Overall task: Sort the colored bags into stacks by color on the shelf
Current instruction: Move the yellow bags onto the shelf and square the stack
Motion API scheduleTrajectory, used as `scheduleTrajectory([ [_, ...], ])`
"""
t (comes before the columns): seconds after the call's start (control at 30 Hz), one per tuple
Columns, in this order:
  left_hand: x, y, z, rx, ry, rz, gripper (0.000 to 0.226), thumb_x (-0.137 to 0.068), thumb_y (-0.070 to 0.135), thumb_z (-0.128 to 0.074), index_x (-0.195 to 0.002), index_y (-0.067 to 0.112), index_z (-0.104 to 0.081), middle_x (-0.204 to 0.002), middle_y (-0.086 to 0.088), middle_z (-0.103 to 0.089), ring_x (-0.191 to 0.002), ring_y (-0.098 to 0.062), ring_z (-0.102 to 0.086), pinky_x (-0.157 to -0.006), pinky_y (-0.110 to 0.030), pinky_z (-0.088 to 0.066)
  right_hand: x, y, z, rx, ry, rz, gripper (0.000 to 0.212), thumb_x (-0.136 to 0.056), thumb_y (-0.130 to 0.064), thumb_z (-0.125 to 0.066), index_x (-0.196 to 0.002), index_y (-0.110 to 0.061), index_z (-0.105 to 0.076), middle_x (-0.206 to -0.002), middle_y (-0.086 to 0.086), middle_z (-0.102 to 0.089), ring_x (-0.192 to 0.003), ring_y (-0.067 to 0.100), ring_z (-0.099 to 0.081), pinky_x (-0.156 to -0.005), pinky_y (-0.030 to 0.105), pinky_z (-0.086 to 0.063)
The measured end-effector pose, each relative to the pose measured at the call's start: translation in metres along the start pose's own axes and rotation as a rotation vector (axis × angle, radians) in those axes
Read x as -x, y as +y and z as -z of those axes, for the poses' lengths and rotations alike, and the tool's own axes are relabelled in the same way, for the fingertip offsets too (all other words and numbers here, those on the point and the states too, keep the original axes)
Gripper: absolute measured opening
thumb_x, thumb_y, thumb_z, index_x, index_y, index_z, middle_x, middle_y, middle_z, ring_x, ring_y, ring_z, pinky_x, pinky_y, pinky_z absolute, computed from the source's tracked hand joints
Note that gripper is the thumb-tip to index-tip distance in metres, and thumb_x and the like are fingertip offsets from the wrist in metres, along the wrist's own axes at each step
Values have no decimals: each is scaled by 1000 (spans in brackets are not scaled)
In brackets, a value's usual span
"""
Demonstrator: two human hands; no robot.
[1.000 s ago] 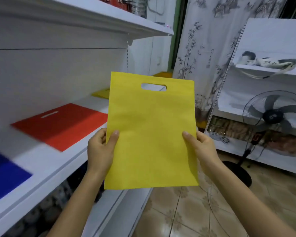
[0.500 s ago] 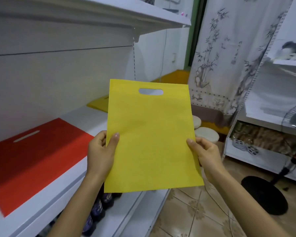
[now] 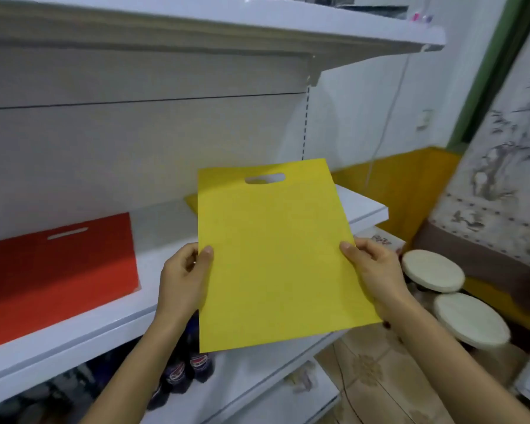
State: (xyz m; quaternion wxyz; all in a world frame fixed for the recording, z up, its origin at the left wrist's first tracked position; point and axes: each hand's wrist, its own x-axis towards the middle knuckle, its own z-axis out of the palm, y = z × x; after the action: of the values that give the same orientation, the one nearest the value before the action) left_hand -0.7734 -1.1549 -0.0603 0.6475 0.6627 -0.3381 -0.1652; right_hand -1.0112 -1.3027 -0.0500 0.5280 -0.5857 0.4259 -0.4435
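Note:
A flat yellow bag [image 3: 273, 255] with a cut-out handle is held upright in front of the white shelf [image 3: 98, 325]. My left hand [image 3: 184, 280] grips its left edge and my right hand [image 3: 374, 273] grips its right edge, thumbs on the front. A red bag stack [image 3: 58, 270] lies flat on the shelf at the left. Behind the held bag, a corner of a yellow bag stack [image 3: 191, 201] shows on the shelf; the rest of it is hidden.
An upper shelf [image 3: 257, 29] overhangs above. Dark bottles [image 3: 181, 368] stand on the lower shelf under my left arm. Two jars with round white lids [image 3: 432, 270] stand at the right on the floor. A patterned curtain [image 3: 502, 179] hangs at the far right.
The view has swung left and toward the shelf end. The yellow bag, held in both hands, now sits over the far yellow stack. The blue bag and the fan have left the view.

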Motion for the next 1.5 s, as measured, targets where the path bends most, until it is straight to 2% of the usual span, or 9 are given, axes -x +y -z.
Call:
scheduleTrajectory([
  [0.2, -21, -9, -4, -173, 158, -17, 22, -89, 18, -67, -93, 38, -59, -82, 1, -65, -78, -37, -64, -67, -54, -54, -66, 5, -9, 160, -169, 73, 16, -90, -18, -65, -77, -8, -68, -59, -1, -65, -51, 8, -59, -50, 19, -47],
  [0.3, -43, -12, -7, -249, 175, -12, 19, -88, 18, -68, -94, 34, -60, -81, 1, -65, -76, -33, -62, -68, -47, -53, -107, -1, -23, 299, -226, 155, 16, -89, -24, -66, -77, -13, -70, -68, 12, -66, -63, 27, -60, -63, 37, -50],
  [0.47, -97, -17, -10, -407, 198, -51, 19, -88, 18, -68, -106, 15, -66, -77, 4, -61, -73, -18, -58, -66, -28, -43, -172, -11, -53, 422, -261, 265, 18, -89, -24, -66, -73, -17, -66, -55, -3, -50, -53, 14, -46, -52, 27, -35],
  [0.57, -128, -27, -13, -475, 212, -28, 30, -87, 20, -68, -117, 14, -64, -78, 4, -62, -76, -15, -58, -69, -25, -40, -211, -3, -71, 487, -269, 257, 9, -88, -27, -68, -86, -19, -66, -58, -4, -51, -56, 14, -48, -57, 27, -38],
  [0.67, -152, -40, -15, -565, 197, 27, 38, -87, 25, -69, -122, 14, -61, -83, 5, -63, -86, -17, -60, -76, -26, -43, -238, 9, -85, 649, -292, 262, 26, -86, -34, -67, -108, -19, -66, -68, -6, -56, -72, 19, -57, -67, 30, -43],
  [0.83, -163, -53, -19, -707, 172, 73, 37, -87, 31, -69, -120, 16, -64, -95, 1, -67, -96, -18, -62, -76, -23, -42, -256, 27, -93, 770, -324, 318, 31, -86, -35, -68, -112, -18, -66, -55, -8, -52, -63, 12, -55, -55, 28, -37],
  [1.0, -165, -58, -20, -748, 182, 64, 35, -86, 31, -70, -117, 15, -66, -88, 4, -61, -82, -10, -54, -74, -19, -39, -267, 36, -94, 805, -347, 372, 34, -84, -37, -69, -112, -17, -67, -62, -8, -54, -72, 17, -58, -61, 29, -40],
  [1.13, -167, -57, -23, -799, 172, 95, 36, -87, 33, -68, -118, 15, -66, -104, -1, -68, -95, -16, -61, -75, -20, -39, -277, 37, -94, 815, -402, 354, 37, -83, -39, -69, -113, -17, -67, -70, -8, -57, -80, 19, -58, -69, 31, -44],
  [1.5, -168, -59, -34, -872, 263, 148, 34, -90, 41, -63, -117, 22, -68, -110, 1, -69, -101, -19, -63, -72, -23, -40, -290, 36, -95, 822, -495, 314, 41, -82, -42, -70, -114, -16, -66, -103, 11, -68, -95, 25, -62, -76, 31, -48],
])
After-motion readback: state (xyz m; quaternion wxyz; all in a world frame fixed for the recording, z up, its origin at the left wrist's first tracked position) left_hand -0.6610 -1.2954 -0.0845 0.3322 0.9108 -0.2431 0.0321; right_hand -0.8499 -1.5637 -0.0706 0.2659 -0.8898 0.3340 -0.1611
